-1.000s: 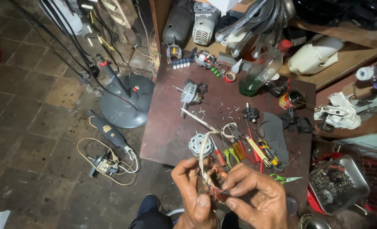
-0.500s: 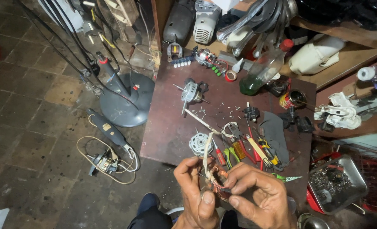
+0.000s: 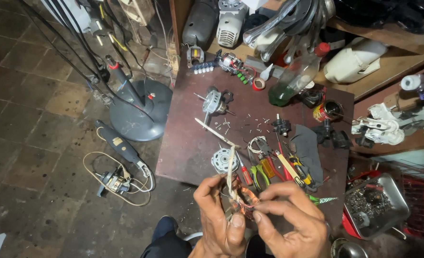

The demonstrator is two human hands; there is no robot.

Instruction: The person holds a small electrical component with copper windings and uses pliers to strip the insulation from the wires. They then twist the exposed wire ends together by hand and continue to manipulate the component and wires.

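1. Hands. Left hand (image 3: 219, 217) is closed around a small copper-wound motor coil with reddish windings (image 3: 244, 200), thumb pressed on its lower edge. Right hand (image 3: 291, 222) pinches the same coil from the opp. side, thumb and index tips meeting the left thumb. Both hands grip; neither is open.

2. Workpiece location. Coil is held in the air at the near edge of the dark reddish-brown wooden tabletop (image 3: 188, 148), between both hands, just above the person's knees. A pale cream sleeved lead (image 3: 230, 167) rises from the coil toward the table.

3. Table, near zone. A round silver motor end-plate w/ centre hole (image 3: 224, 160) lies just beyond the hands. Beside it, to the right: a row of hand tools, incl. green-handled pliers (image 3: 259, 175) and a yellow-handled screwdriver (image 3: 288, 168), partly on a dark grey cloth (image 3: 310, 145).

4. Table, far zone. A small grey motor w/ shaft (image 3: 214, 101) sits mid-table; loose small screws are scattered near it. A clear plastic bottle w/ green liquid and red cap (image 3: 295, 79) lies tilted at the far edge. A red-and-yellow tin can (image 3: 326, 111) stands near the right edge.

5. Floor, left. A round grey fan base w/ upright pole (image 3: 140, 114) stands well apart from the table.
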